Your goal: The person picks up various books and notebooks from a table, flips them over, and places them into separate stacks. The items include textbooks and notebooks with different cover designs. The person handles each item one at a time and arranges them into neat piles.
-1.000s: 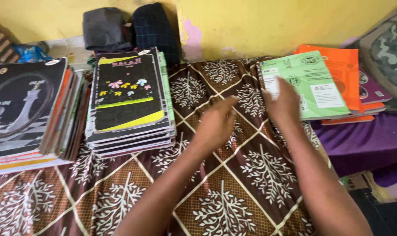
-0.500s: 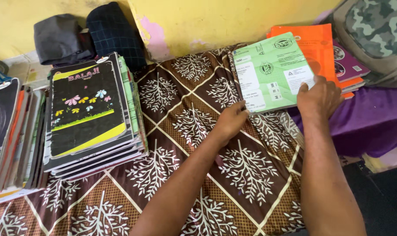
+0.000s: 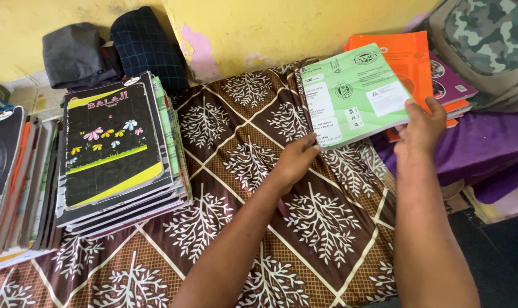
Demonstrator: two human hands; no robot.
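Now, with your left hand (image 3: 296, 161) pinching the near-left corner and your right hand (image 3: 423, 126) gripping the right edge of the green notebook (image 3: 353, 94), raised at the far right above the brown patterned cloth (image 3: 242, 171), keep it level.

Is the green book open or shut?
Shut. The green book shows only its printed cover, no pages spread, with the left hand and right hand gripping its near corners.
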